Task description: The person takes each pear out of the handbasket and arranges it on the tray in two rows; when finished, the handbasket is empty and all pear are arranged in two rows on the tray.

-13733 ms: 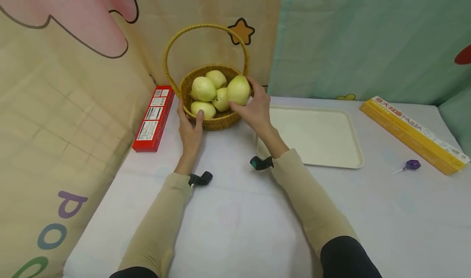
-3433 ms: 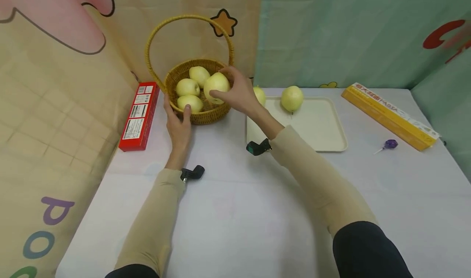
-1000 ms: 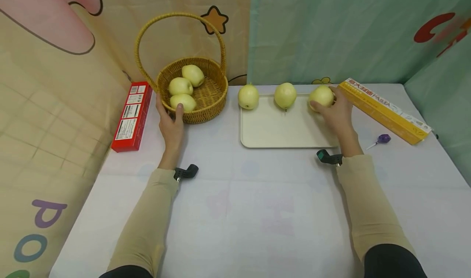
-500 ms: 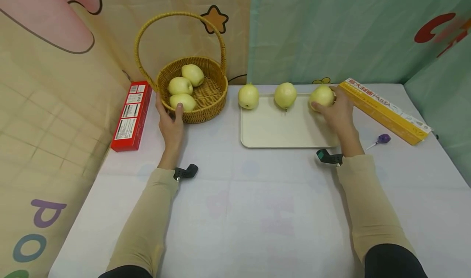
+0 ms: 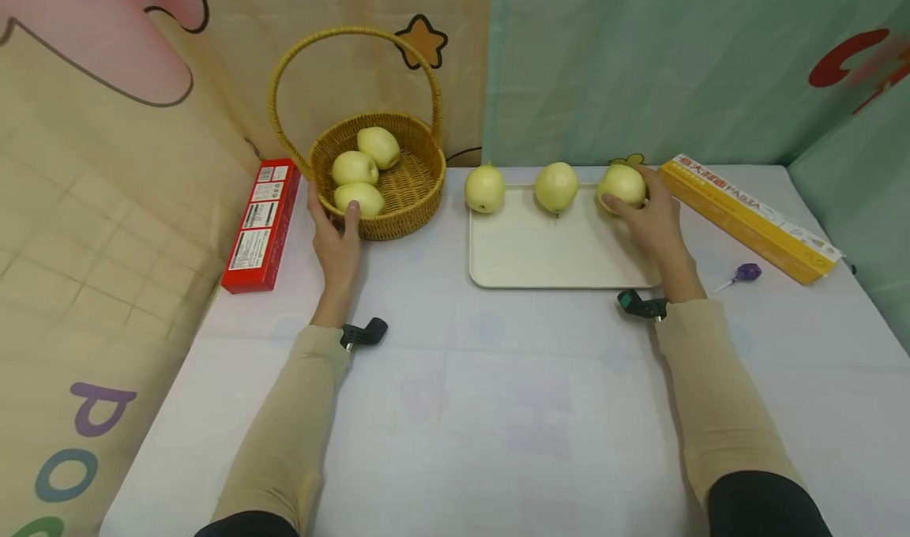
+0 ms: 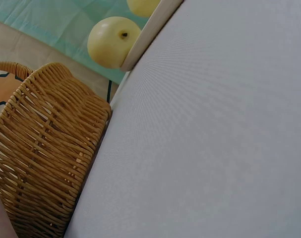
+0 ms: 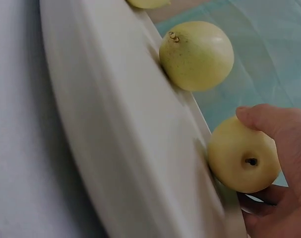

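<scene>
My left hand (image 5: 337, 241) grips the near left rim of a round wicker basket (image 5: 405, 223), thumb inside and fingers outside. Three pale yellow-green pears lie in the basket; one pear (image 5: 360, 199) is right by my left thumb. On the right, my right hand (image 5: 656, 217) holds another pear (image 7: 244, 157) at the back right corner of the cream tray (image 5: 562, 257), thumb on one side and fingers on the other. Along the tray's back edge sit a middle pear (image 5: 557, 187) and a left pear (image 5: 485, 189), which overlaps the tray's back left corner.
A red box (image 5: 261, 227) lies left of the basket. To the right of the tray are a long yellow pasta box (image 5: 750, 219) and a purple lollipop (image 5: 748, 272). Curtains hang behind the white-covered table (image 5: 490, 411). The basket's tall handle (image 5: 353, 31) arches over it.
Since the oldest frame, three pears have gone from the basket to the tray in my right hand, filling its back edge left to right. Over the last second both hands keep their places.
</scene>
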`<state>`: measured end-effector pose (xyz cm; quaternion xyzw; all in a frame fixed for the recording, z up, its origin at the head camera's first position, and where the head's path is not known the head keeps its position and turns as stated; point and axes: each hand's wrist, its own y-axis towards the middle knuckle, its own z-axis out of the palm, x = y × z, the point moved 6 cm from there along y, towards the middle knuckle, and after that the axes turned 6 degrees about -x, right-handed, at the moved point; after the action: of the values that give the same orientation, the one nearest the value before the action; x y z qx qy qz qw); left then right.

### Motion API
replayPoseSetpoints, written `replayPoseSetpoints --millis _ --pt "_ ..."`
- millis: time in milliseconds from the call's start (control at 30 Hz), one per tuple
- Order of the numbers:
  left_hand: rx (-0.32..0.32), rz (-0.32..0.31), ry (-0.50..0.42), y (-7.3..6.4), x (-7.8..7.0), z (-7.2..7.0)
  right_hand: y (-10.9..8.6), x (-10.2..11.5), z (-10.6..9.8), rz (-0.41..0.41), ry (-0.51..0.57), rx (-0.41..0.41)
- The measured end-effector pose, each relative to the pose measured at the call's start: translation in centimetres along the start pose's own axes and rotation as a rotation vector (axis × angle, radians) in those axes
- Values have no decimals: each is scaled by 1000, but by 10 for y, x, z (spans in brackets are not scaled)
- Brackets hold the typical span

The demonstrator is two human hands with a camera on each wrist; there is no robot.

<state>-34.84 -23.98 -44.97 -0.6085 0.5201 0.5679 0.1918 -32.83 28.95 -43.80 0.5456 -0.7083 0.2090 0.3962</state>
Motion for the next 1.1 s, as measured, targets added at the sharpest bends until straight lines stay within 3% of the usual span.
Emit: replayPoseSetpoints --millis 200,433,767,1100 --pt "-1 -7 -1 0 0 0 4 -2 6 -24 -16 39" --pt "4 -9 2 -1 -1 2 2 -6 6 8 -24 50" --pt "-2 -9 -4 1 -1 -2 -7 5 6 33 -39 3" --pt "-2 1 -14 -1 0 -1 -16 13 0 104 -59 -120"
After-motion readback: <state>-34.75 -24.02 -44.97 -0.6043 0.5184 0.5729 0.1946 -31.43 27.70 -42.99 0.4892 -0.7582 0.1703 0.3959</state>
